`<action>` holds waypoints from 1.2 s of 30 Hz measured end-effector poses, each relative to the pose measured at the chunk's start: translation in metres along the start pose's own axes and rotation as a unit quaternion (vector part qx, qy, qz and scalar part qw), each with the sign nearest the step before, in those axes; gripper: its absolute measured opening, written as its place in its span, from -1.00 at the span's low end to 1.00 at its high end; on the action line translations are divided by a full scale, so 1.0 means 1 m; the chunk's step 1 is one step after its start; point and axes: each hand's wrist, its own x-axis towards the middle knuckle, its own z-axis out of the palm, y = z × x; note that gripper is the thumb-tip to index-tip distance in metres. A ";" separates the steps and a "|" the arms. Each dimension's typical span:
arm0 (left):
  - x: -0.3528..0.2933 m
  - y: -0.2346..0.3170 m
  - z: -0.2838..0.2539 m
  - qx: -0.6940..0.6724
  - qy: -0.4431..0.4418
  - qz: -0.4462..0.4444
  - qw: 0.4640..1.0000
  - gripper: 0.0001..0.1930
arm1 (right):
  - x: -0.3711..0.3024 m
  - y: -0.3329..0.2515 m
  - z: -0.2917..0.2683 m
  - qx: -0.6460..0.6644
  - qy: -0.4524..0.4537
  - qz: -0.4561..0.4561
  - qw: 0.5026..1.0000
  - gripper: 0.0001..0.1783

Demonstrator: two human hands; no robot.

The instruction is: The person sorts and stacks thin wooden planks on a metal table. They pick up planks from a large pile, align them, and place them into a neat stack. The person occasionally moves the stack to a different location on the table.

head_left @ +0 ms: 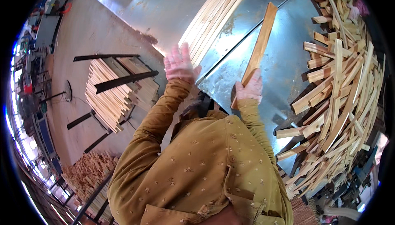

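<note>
My right hand (251,88) is closed around the lower part of a brown wooden slat (263,36). The slat slants up and away to the right over the shiny metal tabletop (284,60). My left hand (181,63), slightly blurred, has its fingers stretched out and apart. It is at the near ends of several pale wooden strips (214,17) lying side by side on the metal. Whether its palm touches them I cannot tell.
A large jumbled pile of wooden offcuts (341,97) covers the right side of the table. On the left, stacked strips (108,89) sit in a rack with dark metal bars (125,81). More bundled wood (88,171) stands at lower left. A dark seam (234,46) crosses the tabletop.
</note>
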 end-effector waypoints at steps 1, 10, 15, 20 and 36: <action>0.004 -0.004 -0.003 -0.014 -0.028 -0.043 0.999 -0.02 | 0.006 -0.008 -0.017 0.038 -0.027 0.042 0.998 0.10; -0.002 -0.093 -0.009 -0.215 0.125 0.033 0.968 0.12 | 0.018 0.025 -0.010 0.483 -0.107 0.111 0.862 -0.31; -0.011 -0.094 -0.034 -0.548 0.073 -0.072 0.830 -0.25 | -0.002 0.026 -0.032 0.428 -0.083 -0.053 0.899 -0.28; -0.010 0.000 -0.045 -0.747 -0.092 -0.036 0.658 -0.16 | -0.016 -0.006 -0.058 0.363 -0.092 -0.184 0.909 -0.34; -0.134 0.267 0.005 -0.648 -0.261 0.309 0.645 -0.37 | -0.269 0.218 -0.169 0.424 0.383 0.019 0.820 -0.61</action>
